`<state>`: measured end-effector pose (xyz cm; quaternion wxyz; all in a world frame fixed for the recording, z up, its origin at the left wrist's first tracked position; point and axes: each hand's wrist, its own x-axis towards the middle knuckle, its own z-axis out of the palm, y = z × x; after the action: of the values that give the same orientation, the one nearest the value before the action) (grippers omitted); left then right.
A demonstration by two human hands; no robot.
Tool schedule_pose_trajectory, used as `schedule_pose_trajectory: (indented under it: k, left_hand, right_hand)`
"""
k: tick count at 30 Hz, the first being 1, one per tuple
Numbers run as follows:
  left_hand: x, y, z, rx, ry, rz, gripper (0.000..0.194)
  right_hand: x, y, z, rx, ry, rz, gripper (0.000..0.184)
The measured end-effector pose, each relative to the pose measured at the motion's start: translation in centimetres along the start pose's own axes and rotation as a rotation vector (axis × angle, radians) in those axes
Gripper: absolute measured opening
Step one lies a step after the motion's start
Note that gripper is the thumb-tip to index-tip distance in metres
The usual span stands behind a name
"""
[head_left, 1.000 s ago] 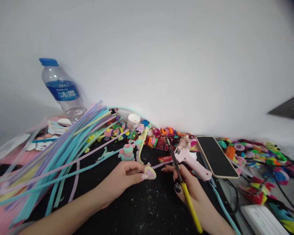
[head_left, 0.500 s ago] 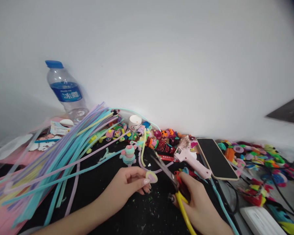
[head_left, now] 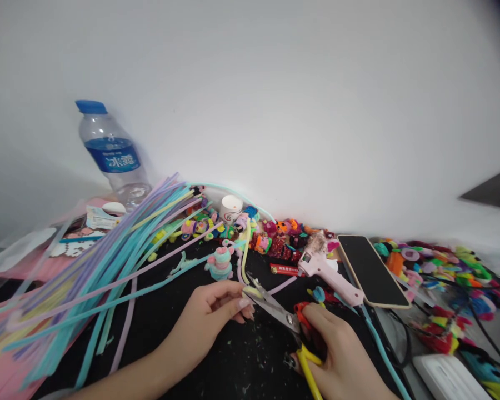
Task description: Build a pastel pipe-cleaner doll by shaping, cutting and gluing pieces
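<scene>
Well behind scissors (head_left: 290,319), white cup (head_left: 231,209).

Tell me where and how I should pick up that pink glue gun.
I'd take the glue gun by its handle, from above and your near side. The handle is long, slim and slants down toward you, while the clumpy far end sits by the wall. The phone lies close along the right, so that side looks tighter.
</scene>
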<state>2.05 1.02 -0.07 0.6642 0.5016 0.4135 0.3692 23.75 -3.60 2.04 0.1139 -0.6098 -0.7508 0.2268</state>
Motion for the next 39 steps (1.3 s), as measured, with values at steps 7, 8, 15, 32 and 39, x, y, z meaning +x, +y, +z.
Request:
schedule_pose_trajectory:
  k: [7,8,15,32,39]
  left_hand:
    - [-0.1,0.4,0.0,0.020,-0.009,0.019,0.011]
    - [-0.1,0.4,0.0,0.018,-0.012,0.020,0.011]
    - [-0.2,0.0,0.0,-0.023,-0.023,0.022,0.014]
    - [-0.2,0.5,-0.1,0.053,-0.041,0.040,0.013]
    - [-0.2,0.4,0.1,0.031,-0.038,0.034,0.012]
  right_hand:
    - [0.1,0.2,0.1,0.042,-0.037,0.001,0.019]
    - [0.1,0.3,0.1,0.044,-0.043,0.004,0.021]
    - [0.1,0.3,0.3,0.070,-0.056,0.006,0.028]
    - [0.0,1.4,0.6,0.018,-0.049,-0.051,0.040]
    - [-0.4,1.1,0.0,0.052,0.010,-0.020,0.020]
